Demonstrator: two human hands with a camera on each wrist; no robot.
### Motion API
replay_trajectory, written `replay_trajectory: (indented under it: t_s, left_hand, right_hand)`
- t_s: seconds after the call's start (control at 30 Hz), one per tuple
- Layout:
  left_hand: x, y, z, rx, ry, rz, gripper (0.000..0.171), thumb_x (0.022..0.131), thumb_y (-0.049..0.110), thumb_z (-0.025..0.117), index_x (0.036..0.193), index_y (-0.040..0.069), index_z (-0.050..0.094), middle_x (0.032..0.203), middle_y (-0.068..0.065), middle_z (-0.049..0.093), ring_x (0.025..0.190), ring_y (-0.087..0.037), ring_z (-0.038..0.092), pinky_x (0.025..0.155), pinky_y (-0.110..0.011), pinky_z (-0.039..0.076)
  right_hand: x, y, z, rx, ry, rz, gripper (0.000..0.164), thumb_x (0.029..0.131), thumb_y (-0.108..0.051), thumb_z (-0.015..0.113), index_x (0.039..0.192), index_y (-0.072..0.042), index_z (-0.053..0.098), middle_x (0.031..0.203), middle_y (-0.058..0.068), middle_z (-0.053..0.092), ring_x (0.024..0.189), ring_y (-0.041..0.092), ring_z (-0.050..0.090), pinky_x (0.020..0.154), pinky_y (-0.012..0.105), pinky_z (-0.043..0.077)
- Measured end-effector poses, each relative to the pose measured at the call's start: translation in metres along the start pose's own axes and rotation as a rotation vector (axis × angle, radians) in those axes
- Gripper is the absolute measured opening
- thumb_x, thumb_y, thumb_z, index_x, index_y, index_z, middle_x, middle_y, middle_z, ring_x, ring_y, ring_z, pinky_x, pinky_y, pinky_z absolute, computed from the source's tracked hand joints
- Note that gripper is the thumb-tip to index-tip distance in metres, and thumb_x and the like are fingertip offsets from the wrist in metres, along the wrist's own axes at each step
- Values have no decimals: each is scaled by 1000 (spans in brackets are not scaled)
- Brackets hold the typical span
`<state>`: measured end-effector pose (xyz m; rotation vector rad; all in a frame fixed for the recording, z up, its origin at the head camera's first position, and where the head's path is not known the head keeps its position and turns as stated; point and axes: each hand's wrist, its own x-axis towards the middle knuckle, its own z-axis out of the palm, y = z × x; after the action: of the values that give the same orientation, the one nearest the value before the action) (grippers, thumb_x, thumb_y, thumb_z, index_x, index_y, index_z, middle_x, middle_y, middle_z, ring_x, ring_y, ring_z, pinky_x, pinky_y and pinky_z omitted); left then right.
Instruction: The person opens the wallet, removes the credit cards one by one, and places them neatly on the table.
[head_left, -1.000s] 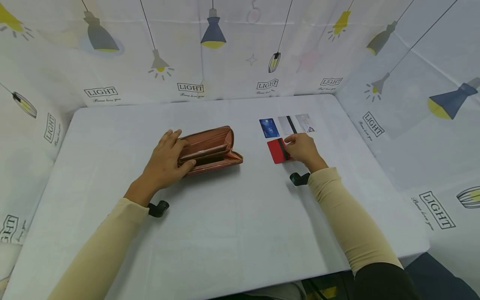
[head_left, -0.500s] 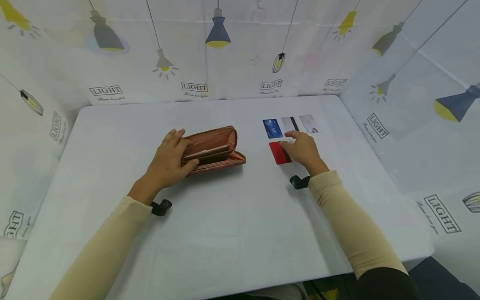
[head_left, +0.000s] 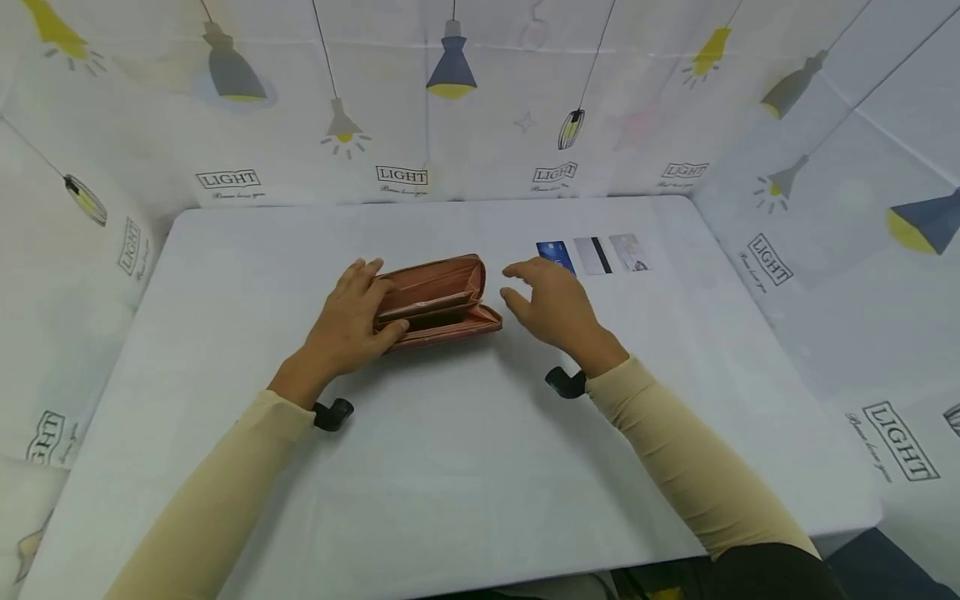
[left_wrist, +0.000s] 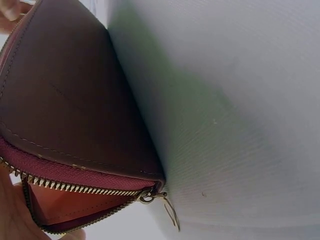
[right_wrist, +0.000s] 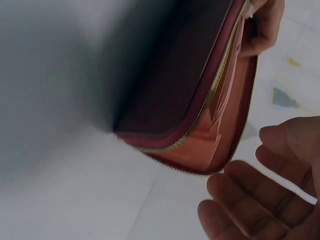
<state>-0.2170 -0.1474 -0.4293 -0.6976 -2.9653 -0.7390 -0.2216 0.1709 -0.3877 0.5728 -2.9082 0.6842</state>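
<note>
Brown leather-like wallet point(head_left: 442, 298), long, round-cornered, zip-around; stands on the white table point(head_left: 420, 475), mouth upward, its left end held in the left grip point(head_left: 341, 321), thumb over the near wall, fingers across the far one. Outer cover point(left_wrist: 75, 90): dark, smooth, stitched along the edge. Zip point(left_wrist: 75, 188): brass-coloured teeth on maroon tape; thin metal pull point(left_wrist: 161, 195) at one end. Lining point(left_wrist: 75, 202): orange-tan, with folds at the end nearest the right grip point(head_left: 551, 308) and inner dividers point(head_left: 423, 307) between the walls. Handling, as judged: light, pliant, walls semi-stiff and apt to fold together if released; not fragile. Best hold: a wall edge between thumb and fingers, where the left grip sits, clear of the teeth. Right grip: fingers parted, nothing seen between them, just beside the wallet's free end. Cards, three, in a row beyond the right grip: blue card point(head_left: 557, 252), partly covered by it; silver-grey card point(head_left: 587, 257), black stripe; pale card point(head_left: 628, 252), farthest, print illegible. All appear thin, stiff, slick; probably best lifted by an edge.
</note>
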Motion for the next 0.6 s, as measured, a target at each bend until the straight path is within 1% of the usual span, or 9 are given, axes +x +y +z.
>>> replay_trajectory:
  t_s: [0.07, 0.13, 0.17, 0.23, 0.27, 0.33, 0.43, 0.5, 0.6]
  left_hand:
    - [0, 0, 1, 2, 1, -1, 58, 99, 44, 64, 144, 8, 52, 170, -18, 24, 159, -40, 11, 127, -62, 15]
    - [0, -1, 1, 6, 6, -1, 58, 99, 43, 65, 144, 8, 52, 169, -18, 25, 159, -40, 12, 127, -61, 15]
    - [0, -1, 1, 7, 9, -1, 58, 99, 43, 65, 144, 8, 52, 169, -18, 25, 159, -40, 12, 127, -61, 15]
    - [0, -2, 2, 10, 14, 1, 58, 99, 42, 65, 144, 8, 52, 169, -18, 26, 159, -40, 12, 127, -61, 16]
    - [0, -2, 2, 13, 16, 4, 58, 99, 42, 65, 144, 8, 52, 169, -18, 26, 159, -40, 13, 127, -61, 16]
    - [0, -2, 2, 14, 21, 10, 58, 99, 42, 66, 144, 8, 52, 169, -18, 26, 159, -40, 13, 127, -61, 17]
    - [0, -2, 4, 17, 33, 20, 58, 99, 41, 66, 144, 8, 53, 168, -18, 27, 159, -40, 15, 126, -61, 19]
    - [0, -2, 4, 13, 44, 24, 57, 98, 40, 67, 143, 8, 53, 168, -18, 28, 158, -40, 15, 126, -60, 19]
    - [-1, -2, 4, 14, 56, 28, 55, 98, 39, 68, 142, 9, 54, 167, -18, 29, 158, -40, 16, 126, -60, 19]
  right_hand:
    - [0, -15, 3, -4, 6, -131, 27, 100, -19, 70, 123, -5, 74, 115, 11, 75, 101, 27, 71, 83, 42, 60]
    - [2, -28, 7, -26, -15, -256, 19, 99, -14, 70, 115, -6, 76, 100, 7, 76, 85, 22, 69, 72, 35, 59]
    - [2, -34, 9, -47, -37, -307, 15, 99, -12, 71, 111, -7, 76, 94, 5, 75, 80, 19, 67, 70, 33, 58]
    - [6, -45, 14, -125, -90, -376, 8, 99, -10, 69, 103, -8, 76, 85, 3, 72, 71, 16, 62, 64, 30, 56]
    - [8, -49, 17, -175, -123, -391, 6, 99, -10, 69, 100, -9, 75, 83, 2, 72, 69, 15, 60, 63, 29, 56]
    - [12, -56, 24, -288, -182, -397, 6, 100, -10, 69, 97, -10, 74, 82, 2, 72, 67, 15, 60, 64, 29, 59]
    - [18, -63, 34, -438, -245, -384, 5, 100, -12, 71, 99, -9, 76, 87, 5, 76, 70, 15, 66, 68, 32, 63]
    - [21, -67, 39, -485, -267, -373, 7, 99, -12, 73, 104, -10, 77, 91, 5, 77, 73, 15, 69, 72, 33, 64]
    - [24, -72, 44, -507, -285, -366, 11, 98, -12, 74, 108, -11, 78, 95, 5, 78, 78, 15, 71, 75, 34, 65]
